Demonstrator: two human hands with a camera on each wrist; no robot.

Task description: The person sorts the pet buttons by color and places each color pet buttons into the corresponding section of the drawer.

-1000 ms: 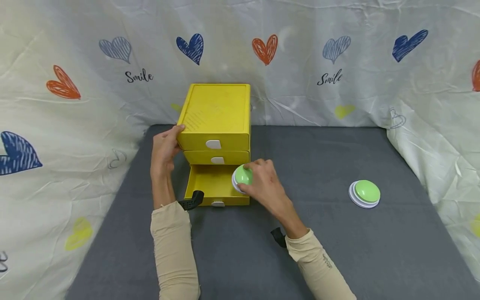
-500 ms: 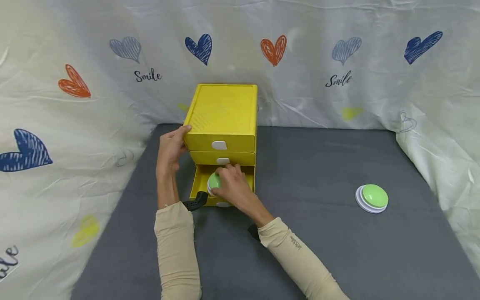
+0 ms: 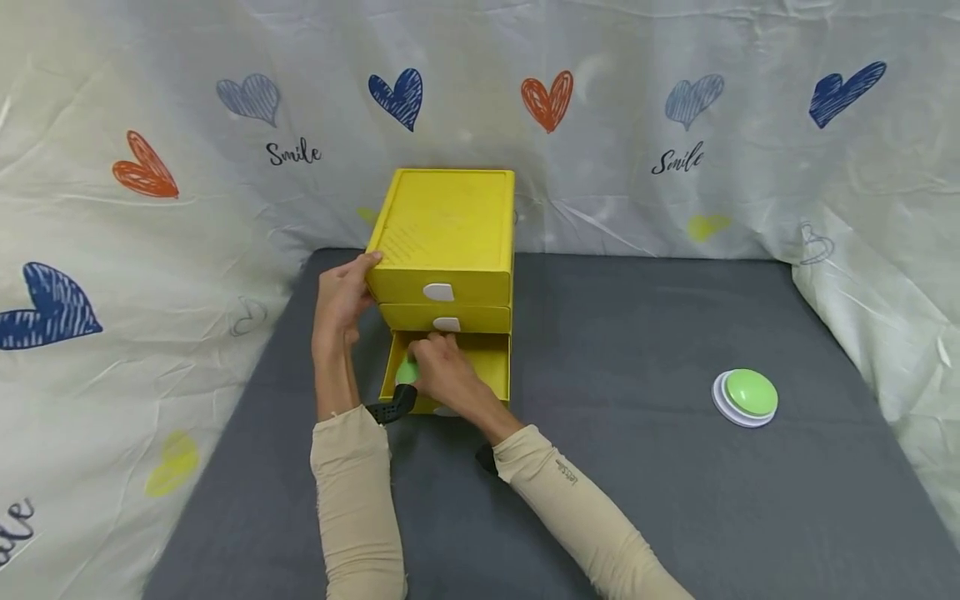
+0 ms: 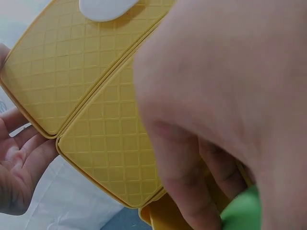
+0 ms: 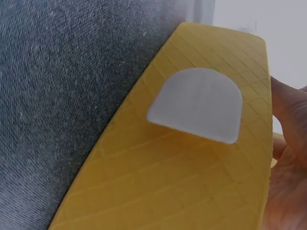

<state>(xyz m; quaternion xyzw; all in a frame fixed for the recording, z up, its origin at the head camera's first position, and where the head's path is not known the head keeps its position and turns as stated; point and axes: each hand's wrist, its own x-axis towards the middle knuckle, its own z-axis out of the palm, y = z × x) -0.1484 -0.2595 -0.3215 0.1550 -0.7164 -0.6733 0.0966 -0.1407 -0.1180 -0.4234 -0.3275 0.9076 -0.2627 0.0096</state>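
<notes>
A yellow three-tier drawer cabinet stands on the grey tabletop, its bottom drawer pulled out. My left hand holds the cabinet's upper left front corner, thumb on the top edge and fingers along the side. Inside the bottom drawer, toward its left end, my right hand grips a green buzzer button. Only part of the green dome shows; in the left wrist view the button peeks out below the right fingers. A yellow drawer front with a white handle fills the right wrist view.
A second green buzzer button with a white base sits on the table at the right. The two upper drawers are closed. Behind the cabinet hangs a white curtain with hearts. A black wrist camera partly covers the drawer's left front.
My right hand has carried the green buzzer button leftward from the drawer's right side to its left end, and lower. The left hand keeps its hold on the cabinet.
</notes>
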